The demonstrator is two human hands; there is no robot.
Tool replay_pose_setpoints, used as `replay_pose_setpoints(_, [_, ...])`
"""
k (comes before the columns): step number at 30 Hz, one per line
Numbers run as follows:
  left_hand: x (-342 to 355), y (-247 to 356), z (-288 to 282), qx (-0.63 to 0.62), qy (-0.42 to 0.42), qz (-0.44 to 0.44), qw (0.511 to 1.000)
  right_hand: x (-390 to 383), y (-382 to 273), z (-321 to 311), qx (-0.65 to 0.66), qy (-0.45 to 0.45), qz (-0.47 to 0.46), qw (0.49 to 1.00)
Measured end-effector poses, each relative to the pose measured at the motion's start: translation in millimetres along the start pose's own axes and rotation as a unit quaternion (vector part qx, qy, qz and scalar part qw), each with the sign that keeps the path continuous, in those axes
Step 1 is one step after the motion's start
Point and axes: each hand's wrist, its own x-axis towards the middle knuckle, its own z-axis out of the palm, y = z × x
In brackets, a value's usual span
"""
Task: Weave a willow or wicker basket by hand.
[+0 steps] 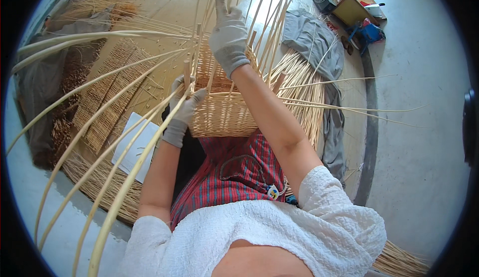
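Observation:
A woven willow basket sits at my lap with its pale upright rods rising from the rim. My left hand, in a grey-white glove, is closed round the light willow rods at the basket's left corner, beside a thick corner stick. Higher up, over the far side of the basket, is my right hand, gloved too. One of its fingers points up while the rest curl out of sight. A thin willow rod runs from the rim up into this hand. Long peeled rods sweep from the basket out to the left.
Woven mats lie on the floor at left, near dark bundles under grey cloth. A white sheet is by my left arm. On the right, a bundle of rods is partly wrapped in grey cloth. A cluttered box stands beyond.

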Motion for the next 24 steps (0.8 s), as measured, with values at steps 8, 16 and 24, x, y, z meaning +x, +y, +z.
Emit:
replay_pose_setpoints(8, [2.5, -5.0, -1.7, -0.004, 0.037, 0.033, 0.999, -172.7, 66.5, -28.8, 0.731, 0.130, 0.081, 0.665])
replay_pose_setpoints(16, [-59.1, -14.2, 16.9, -0.079, 0.057, 0.135, 0.986, -189.6, 125.4, -38.4, 0.660, 0.077, 0.254, 0.703])
replay_pose_setpoints(24, [7.3, 25.6, 70.3, 0.162, -0.184, -0.180, 0.953, -147.3, 123.3, -41.1, 0.587, -0.018, 0.101, 0.803])
